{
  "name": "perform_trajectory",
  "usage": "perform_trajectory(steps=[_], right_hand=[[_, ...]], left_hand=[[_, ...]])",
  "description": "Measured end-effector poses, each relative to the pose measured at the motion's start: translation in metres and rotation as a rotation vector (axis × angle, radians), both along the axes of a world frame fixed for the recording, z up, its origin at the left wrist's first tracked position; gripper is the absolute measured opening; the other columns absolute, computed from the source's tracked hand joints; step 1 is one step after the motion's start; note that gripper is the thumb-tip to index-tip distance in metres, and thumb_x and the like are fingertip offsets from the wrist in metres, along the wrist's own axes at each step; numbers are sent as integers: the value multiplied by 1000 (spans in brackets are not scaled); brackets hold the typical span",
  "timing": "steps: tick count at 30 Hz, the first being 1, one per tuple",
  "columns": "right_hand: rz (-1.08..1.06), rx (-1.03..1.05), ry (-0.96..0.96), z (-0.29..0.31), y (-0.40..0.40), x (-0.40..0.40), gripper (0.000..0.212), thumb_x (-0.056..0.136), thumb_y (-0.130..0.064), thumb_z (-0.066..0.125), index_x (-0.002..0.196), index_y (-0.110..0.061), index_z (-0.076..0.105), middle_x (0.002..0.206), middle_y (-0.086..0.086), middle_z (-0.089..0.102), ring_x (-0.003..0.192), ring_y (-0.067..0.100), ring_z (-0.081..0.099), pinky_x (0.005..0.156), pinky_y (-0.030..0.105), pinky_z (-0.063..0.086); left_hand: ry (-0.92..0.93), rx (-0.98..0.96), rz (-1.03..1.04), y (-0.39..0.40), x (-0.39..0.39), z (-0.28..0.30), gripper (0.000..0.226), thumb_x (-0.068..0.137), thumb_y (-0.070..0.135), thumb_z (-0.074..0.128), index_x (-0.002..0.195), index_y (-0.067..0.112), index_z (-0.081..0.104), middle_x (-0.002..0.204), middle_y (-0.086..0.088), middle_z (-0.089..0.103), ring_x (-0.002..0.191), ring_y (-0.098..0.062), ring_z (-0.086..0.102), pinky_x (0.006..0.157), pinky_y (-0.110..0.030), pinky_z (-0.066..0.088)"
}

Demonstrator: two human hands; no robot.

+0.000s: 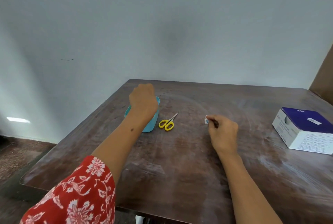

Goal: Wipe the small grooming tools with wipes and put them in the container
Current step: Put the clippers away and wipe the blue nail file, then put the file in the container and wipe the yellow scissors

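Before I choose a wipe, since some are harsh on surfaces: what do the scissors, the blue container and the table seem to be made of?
The scissors: glossy yellow handles, likely plastic, and thin shiny grey blades, probably steel. The blue container: smooth, evenly turquoise walls, apparently moulded plastic. The table: dark brown with faint grain, wood or wood-look laminate; whitish smears dull its sheen.

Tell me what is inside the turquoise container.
That cannot be seen. The left hand is over the opening of the turquoise container and covers it, and the camera sees mostly its outer wall. Yellow-handled scissors lie outside, on the table beside it.
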State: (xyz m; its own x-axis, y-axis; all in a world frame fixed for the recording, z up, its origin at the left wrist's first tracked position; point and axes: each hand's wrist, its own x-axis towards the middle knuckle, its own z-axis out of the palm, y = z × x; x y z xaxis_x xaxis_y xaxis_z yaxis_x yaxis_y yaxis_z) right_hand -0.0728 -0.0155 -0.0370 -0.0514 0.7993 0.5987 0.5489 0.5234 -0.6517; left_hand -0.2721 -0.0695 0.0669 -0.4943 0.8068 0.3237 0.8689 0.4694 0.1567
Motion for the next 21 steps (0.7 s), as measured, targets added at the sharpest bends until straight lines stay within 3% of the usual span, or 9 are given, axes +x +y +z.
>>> perform_trajectory(steps=[3,6,8,13,16,18,21], right_hand=[[-6,2,-1,0,1,-1,17,84,-1,64,97,-6,74,93,10,74,86,22,68,84,25,48],[-8,15,-1,0,0,-1,17,84,0,64,96,-6,74,92,10,74,85,22,68,85,29,50],[-9,21,-8,0,0,-1,18,83,0,63,96,-6,74,92,9,74,84,22,68,84,29,50],[-6,26,-1,0,0,-3,17,82,0,63,94,-7,74,90,8,74,84,19,67,80,19,44],[1,17,-5,0,0,-2,17,82,-1,64,94,-7,74,91,7,73,85,19,67,81,22,47],[-8,5,0,-1,0,-3,17,83,-2,64,94,-9,74,91,6,73,84,17,67,80,22,49],[-22,-57,106,-2,0,-5,20,84,-4,63,97,-15,73,87,0,72,76,5,63,70,8,45]], left_hand=[[39,86,-128,-3,23,-4,12,75,-6,54,86,-6,56,93,-24,61,90,-39,60,63,-42,46],[84,-28,-283,-1,48,-26,12,78,-5,51,88,-6,58,95,-25,62,89,-41,61,64,-42,44],[125,-131,-330,3,55,-45,18,82,-3,50,98,-3,59,103,-23,62,96,-38,60,74,-41,48],[214,-276,-253,12,55,-81,30,90,3,46,119,0,51,119,-18,57,109,-31,55,82,-35,49],[251,-295,-196,12,60,-86,32,90,7,46,121,0,50,120,-18,57,109,-31,55,85,-37,48],[227,-283,-167,11,63,-86,31,90,8,47,120,1,51,119,-18,56,109,-33,54,87,-41,48],[71,-221,-190,12,69,-85,28,88,11,51,114,2,53,115,-18,55,107,-32,53,84,-40,48]])
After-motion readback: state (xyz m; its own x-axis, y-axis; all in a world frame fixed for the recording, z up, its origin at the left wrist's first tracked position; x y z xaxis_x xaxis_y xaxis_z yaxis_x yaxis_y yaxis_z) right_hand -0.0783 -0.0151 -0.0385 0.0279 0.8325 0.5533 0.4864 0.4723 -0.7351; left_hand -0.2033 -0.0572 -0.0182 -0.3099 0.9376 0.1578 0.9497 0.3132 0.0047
